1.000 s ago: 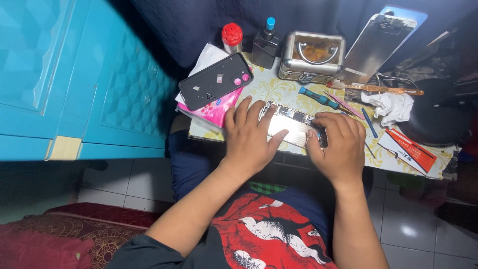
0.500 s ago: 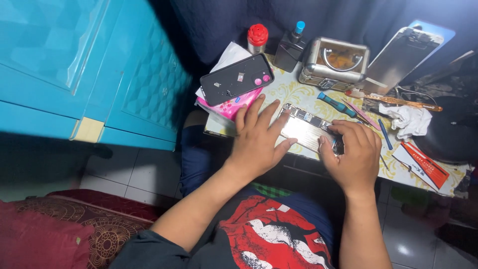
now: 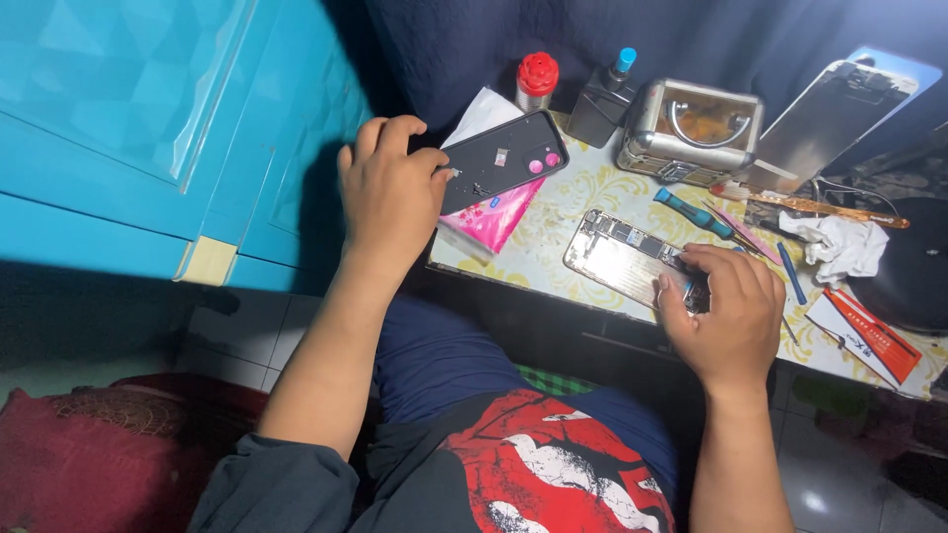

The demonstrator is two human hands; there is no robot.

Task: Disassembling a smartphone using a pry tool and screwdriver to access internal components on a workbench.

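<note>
An opened phone body (image 3: 620, 259) with bare circuitry lies on the patterned table top (image 3: 578, 192). My right hand (image 3: 724, 314) rests on its right end, fingers curled over it. My left hand (image 3: 387, 192) is over at the table's left corner, its fingertips on the near end of a black phone back cover (image 3: 506, 158). That cover lies on a pink tissue pack (image 3: 497, 215).
At the back stand a red-capped bottle (image 3: 536, 81), a dark bottle with a blue cap (image 3: 602, 101) and a small metal case (image 3: 691, 126). A screen panel (image 3: 828, 118) leans behind it. A teal screwdriver (image 3: 693, 211), thin tools, a white rag (image 3: 839, 243) and a red card (image 3: 869, 331) lie to the right. A turquoise cabinet (image 3: 148, 128) stands at left.
My left hand has left the opened phone and moved left and back to the black back cover. My right hand stays on the phone's right end. The camera view shifted.
</note>
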